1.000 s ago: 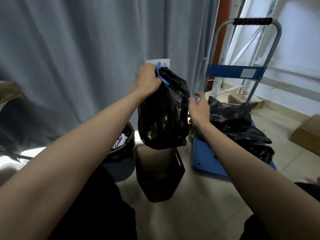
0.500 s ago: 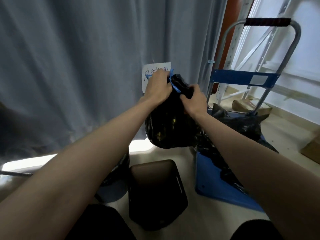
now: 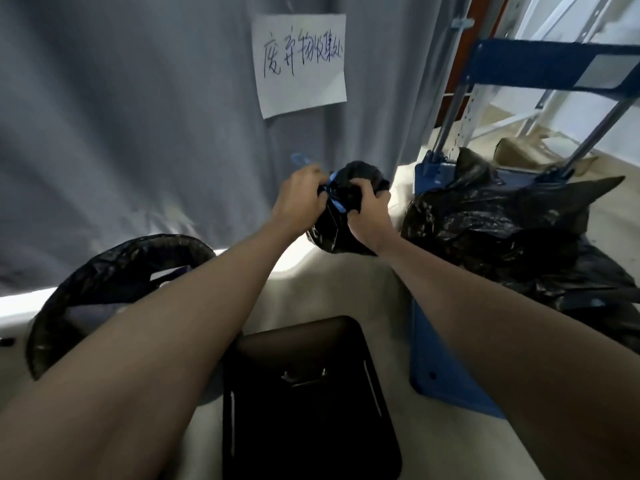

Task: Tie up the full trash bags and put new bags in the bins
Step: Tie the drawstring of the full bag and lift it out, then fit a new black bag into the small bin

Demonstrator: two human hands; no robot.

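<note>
The full trash bag (image 3: 337, 220) is held up in the air, above the floor (image 3: 346, 289) and beyond the far edge of the square black bin (image 3: 308, 403). I judge it is kept lifted so that the weight of the contents pulls the neck narrow, which makes the tying easier. The left hand (image 3: 299, 199) is closed around the blue drawstring (image 3: 332, 199) at the left side of the neck, and one blue loop sticks out above its knuckles. The right hand (image 3: 369, 211) grips the gathered black plastic at the right side of the neck, its fingers (image 3: 360, 187) curled over the top. So the neck lies between the two hands, touching both, and the body of the bag hangs below them. If a knot is already formed, I cannot tell.

The square bin appears to have no liner, so it probably waits for a new bag. The round bin (image 3: 114, 289), near the left edge of the floor, has a black liner folded over its rim. On the blue cart (image 3: 440, 368) at the right lie other black bags (image 3: 502, 230), probably placed there to be taken away.
</note>
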